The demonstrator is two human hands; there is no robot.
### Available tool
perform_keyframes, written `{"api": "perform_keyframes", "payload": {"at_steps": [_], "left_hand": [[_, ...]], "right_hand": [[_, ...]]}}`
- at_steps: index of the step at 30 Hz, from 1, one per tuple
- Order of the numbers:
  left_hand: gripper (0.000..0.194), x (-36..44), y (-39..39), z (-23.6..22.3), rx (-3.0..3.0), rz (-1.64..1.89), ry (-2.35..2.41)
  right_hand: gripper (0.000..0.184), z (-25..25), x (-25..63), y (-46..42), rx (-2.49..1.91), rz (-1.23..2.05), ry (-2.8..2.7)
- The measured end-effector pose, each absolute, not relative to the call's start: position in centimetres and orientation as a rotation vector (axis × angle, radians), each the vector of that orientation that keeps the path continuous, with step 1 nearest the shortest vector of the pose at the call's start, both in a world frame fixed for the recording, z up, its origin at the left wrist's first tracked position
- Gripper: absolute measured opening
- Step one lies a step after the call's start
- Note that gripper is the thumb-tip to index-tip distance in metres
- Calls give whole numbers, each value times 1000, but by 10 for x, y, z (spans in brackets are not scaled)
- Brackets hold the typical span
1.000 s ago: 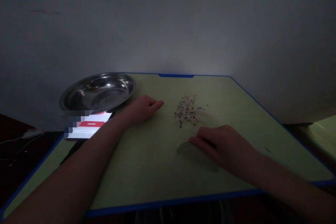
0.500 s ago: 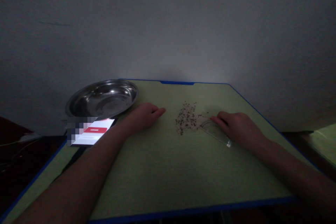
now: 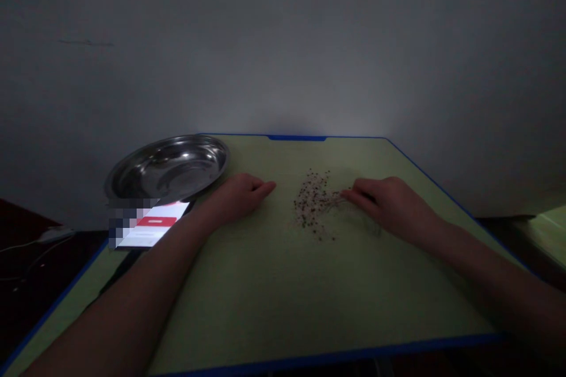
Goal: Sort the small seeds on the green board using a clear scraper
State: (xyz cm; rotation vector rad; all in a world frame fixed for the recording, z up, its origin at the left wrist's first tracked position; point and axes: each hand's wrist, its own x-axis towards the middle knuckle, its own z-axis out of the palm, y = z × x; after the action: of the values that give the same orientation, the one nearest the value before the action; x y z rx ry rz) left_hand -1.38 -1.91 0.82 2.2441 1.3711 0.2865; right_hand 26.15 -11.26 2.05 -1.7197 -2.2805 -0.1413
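Observation:
Pale grains mixed with dark red and black beans or seeds form a small scattered pile [image 3: 312, 197] on the green tabletop. My right hand [image 3: 389, 206] is closed on a clear plastic protractor [image 3: 374, 227], pinched between thumb and fingers. Its scale edge reaches the right side of the pile, and much of it is covered by the hand. Left of the pile, my left hand [image 3: 241, 195] rests on the table with curled fingers and the thumb pointing right. Nothing shows in it, and it does not touch the pile.
A wide stainless steel basin [image 3: 170, 168] stands at the back left, just beyond my left forearm. Under its near edge lies a lit phone or tablet [image 3: 152, 227]. A blue rim edges the table [image 3: 274, 300], and a grey wall [image 3: 283, 59] rises behind it.
My right hand has moved left with the protractor, pushing its edge into the pile. Several dark pieces now lie lower and nearer me. My left hand stays nearly in place.

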Motion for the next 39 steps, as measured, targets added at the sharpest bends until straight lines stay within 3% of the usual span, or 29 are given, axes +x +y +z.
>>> {"api": "perform_keyframes", "payload": {"at_steps": [12, 19, 22, 28, 39], "left_hand": [[54, -16, -18, 6, 2167, 221, 1434], [54, -13, -21, 12, 2125, 199, 1462], [54, -12, -22, 14, 2120, 198, 1465], [53, -12, -22, 15, 2156, 212, 1449], [54, -13, -23, 13, 2146, 226, 1408]], "right_hand": [[37, 21, 279, -112, -1616, 157, -2317], [47, 21, 284, -127, -1564, -199, -2497], [43, 21, 281, -131, -1515, -230, -2548], [27, 17, 282, -131, -1545, -2, -2626], [32, 25, 273, -139, -1484, 489, -2624]]}}
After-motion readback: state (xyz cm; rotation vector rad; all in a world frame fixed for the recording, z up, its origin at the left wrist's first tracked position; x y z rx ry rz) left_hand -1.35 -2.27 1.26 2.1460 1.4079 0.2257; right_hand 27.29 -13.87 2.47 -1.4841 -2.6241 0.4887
